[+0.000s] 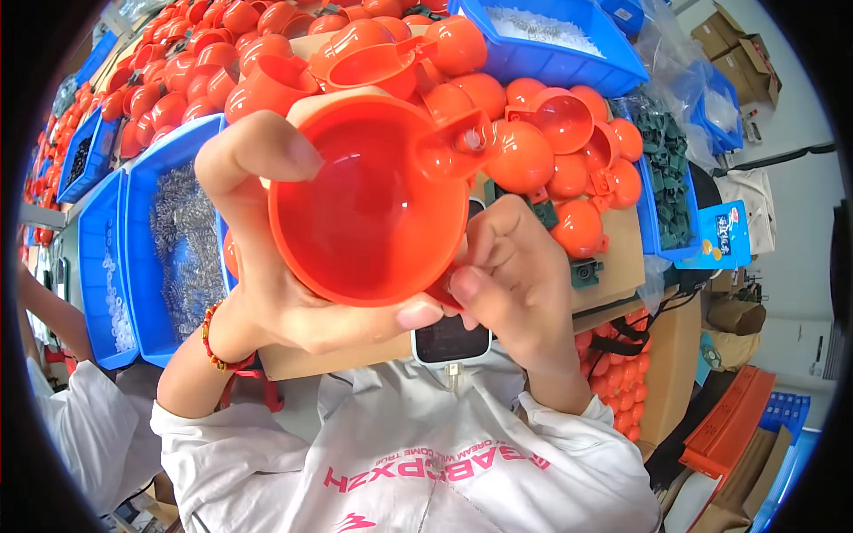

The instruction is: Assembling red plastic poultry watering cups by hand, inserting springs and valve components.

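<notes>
Close in front of me I hold up a glossy orange-red plastic cup point(355, 213), its round hollow side facing me and a short hinge-like lug at its upper right. My left hand point(258, 240) wraps around it, the thumb over the upper left rim and the fingers beneath. At the cup's lower right, my right hand point(515, 284) pinches a small red part point(444, 291) against it. Fingers hide most of that part, so I cannot tell its shape. Behind the hands lie many similar orange-red cups point(524, 155) and a few dark green plastic parts point(584, 273).
Blue bins hold metal springs point(185, 240), small white rings point(115, 302), dark green parts point(666, 169) and whitish small pieces point(538, 34). More red cups point(626, 382) fill a cardboard box at the lower right. A co-worker's arm point(53, 311) shows at the left.
</notes>
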